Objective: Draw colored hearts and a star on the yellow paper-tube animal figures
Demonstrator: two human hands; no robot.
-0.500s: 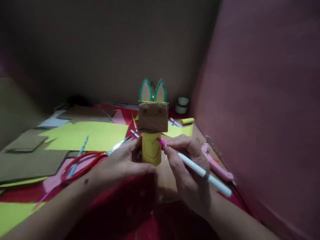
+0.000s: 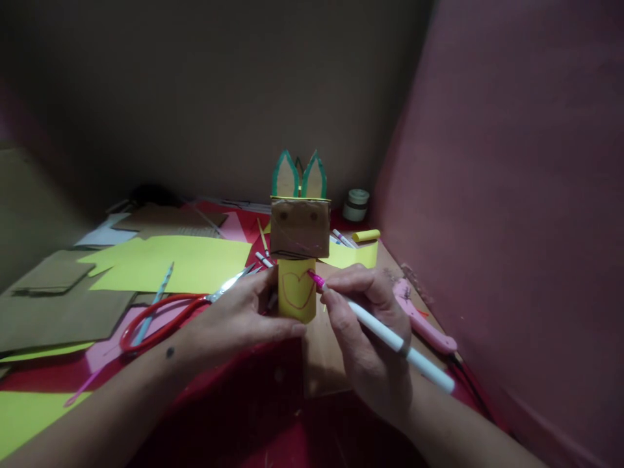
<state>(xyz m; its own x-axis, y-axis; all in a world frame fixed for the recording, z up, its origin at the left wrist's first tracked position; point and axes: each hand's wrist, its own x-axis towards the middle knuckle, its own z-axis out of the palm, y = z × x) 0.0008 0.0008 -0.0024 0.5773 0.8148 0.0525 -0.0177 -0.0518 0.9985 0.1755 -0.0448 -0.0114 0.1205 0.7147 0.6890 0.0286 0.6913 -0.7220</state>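
Note:
An upright paper-and-cardboard animal figure (image 2: 299, 227) stands in the middle, with a brown box head, two green-edged pointed ears and a yellow tube body. My left hand (image 2: 251, 309) grips the lower part of the body from the left, its thumb across the bottom front. A heart outline is drawn on the yellow paper. In my right hand (image 2: 368, 325) is a white marker (image 2: 385, 328) with a pink tip, pinched between thumb and fingers. That tip touches the heart's upper right curve.
Red-handled scissors (image 2: 166, 318) and a light blue pencil (image 2: 156, 302) lie left of my left hand. Yellow paper (image 2: 180, 263) and brown cardboard (image 2: 63, 315) spread further left. To the right lies a pink glue gun (image 2: 424, 322), beside the pink wall. A small jar (image 2: 355, 205) stands behind.
The view has shifted very slightly. Both hands keep their grips, and the marker tip stays at the heart's upper right.

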